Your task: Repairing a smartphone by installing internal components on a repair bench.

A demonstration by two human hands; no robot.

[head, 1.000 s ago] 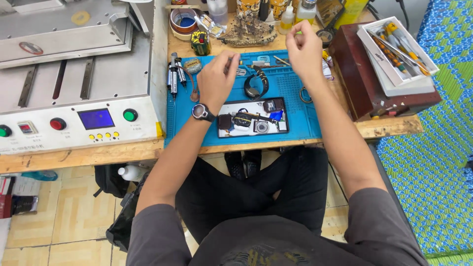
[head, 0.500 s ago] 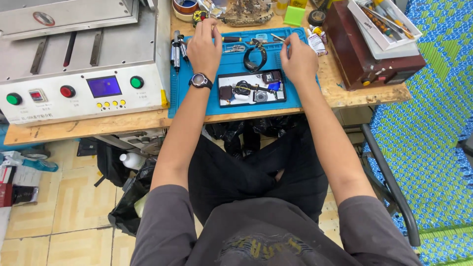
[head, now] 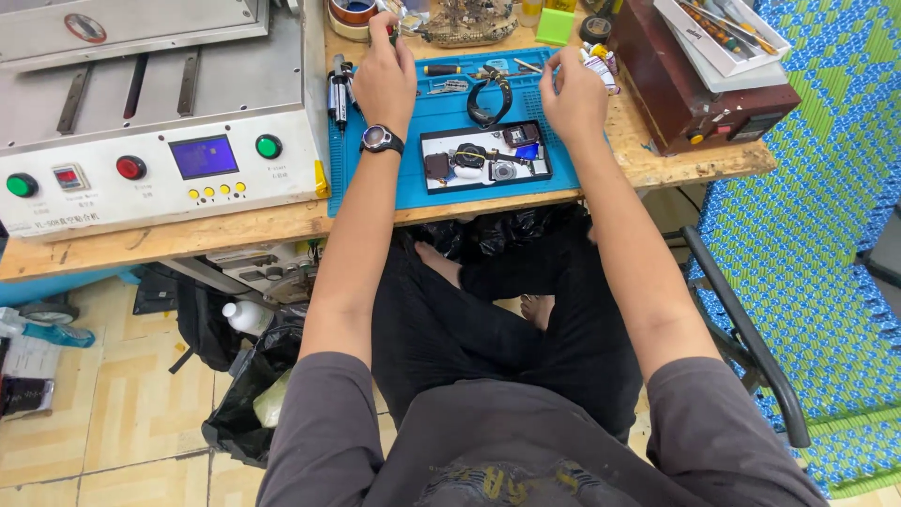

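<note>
My left hand (head: 385, 80), with a black wristwatch on the wrist, reaches over the far edge of the blue work mat (head: 375, 178). Its fingertips touch a small dark item by the tape roll (head: 352, 17); the hand hides any grip. My right hand (head: 574, 94) hovers over the mat's far right corner. Its thumb and forefinger are pinched together, and I cannot make out anything between them. Between the hands lie a black watch strap loop (head: 488, 99) and a screwdriver (head: 441, 69). Nearer me, a black tray (head: 441, 141) holds several watch parts.
A white machine (head: 160, 141) with coloured buttons and a small screen fills the bench's left. A brown box (head: 694, 103) with a white tool tray (head: 727, 38) stands at the right. A blue woven chair (head: 826, 244) is beside me. A black bag (head: 249, 394) and a bottle (head: 246, 317) lie on the floor.
My left hand has moved away from me, from the mat's middle to its far edge. My right hand stays near the far right corner. The view has tilted down toward my lap.
</note>
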